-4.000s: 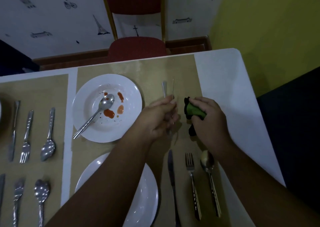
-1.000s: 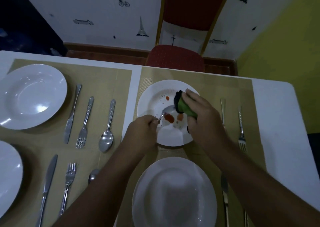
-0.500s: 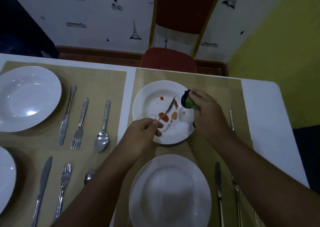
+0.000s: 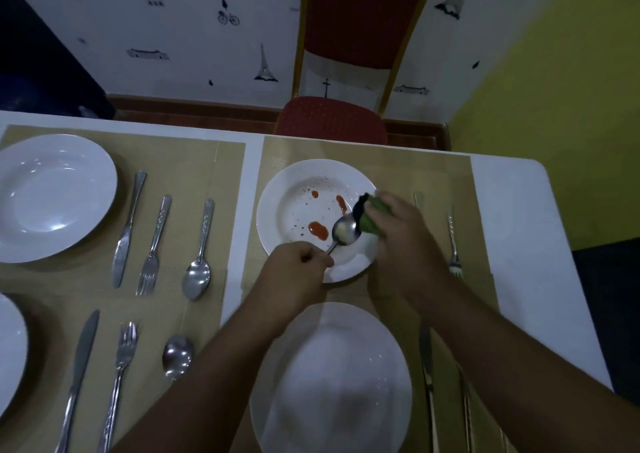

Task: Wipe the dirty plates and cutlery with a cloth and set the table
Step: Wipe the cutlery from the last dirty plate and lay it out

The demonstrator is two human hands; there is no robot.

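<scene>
A white dirty plate (image 4: 294, 189) with red sauce smears sits on the far right placemat. My left hand (image 4: 294, 272) pinches the handle of a spoon (image 4: 343, 231), whose bowl faces up over the plate's right side. My right hand (image 4: 398, 238) grips a bunched green cloth (image 4: 369, 215) that touches the spoon's bowl. To the right of that plate lie a knife (image 4: 418, 199) and a fork (image 4: 453, 245), partly hidden by my right hand.
A clean white plate (image 4: 332, 380) lies nearest me, with a knife (image 4: 427, 366) to its right. Two left settings hold a plate (image 4: 52, 196), knife (image 4: 126, 231), fork (image 4: 154, 245) and spoon (image 4: 199, 252). A red chair (image 4: 332, 120) stands beyond the table edge.
My left hand has lifted the spoon from the dirty plate and turned its bowl up. My right hand brought the green cloth against the bowl. The view shifted slightly.
</scene>
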